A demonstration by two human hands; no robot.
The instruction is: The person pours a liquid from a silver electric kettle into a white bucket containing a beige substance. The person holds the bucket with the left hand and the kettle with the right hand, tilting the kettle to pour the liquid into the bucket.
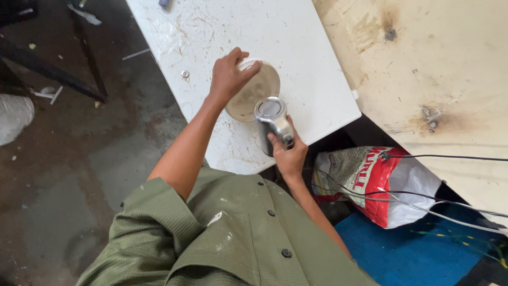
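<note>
Olive-green shirt sleeves frame the work: keep the right hand fingers wrapped firmly around the shiny cylindrical metal can, tilted over the round shallow beige container near the white counter's front edge, while left hand fingers steady its rim.

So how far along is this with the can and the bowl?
Done: the round bowl sits on the white board, steadied by the left hand. In hand: the right hand holds the metal can upright beside it. Left: no pour shows; the contents look pale, unclear.
</note>
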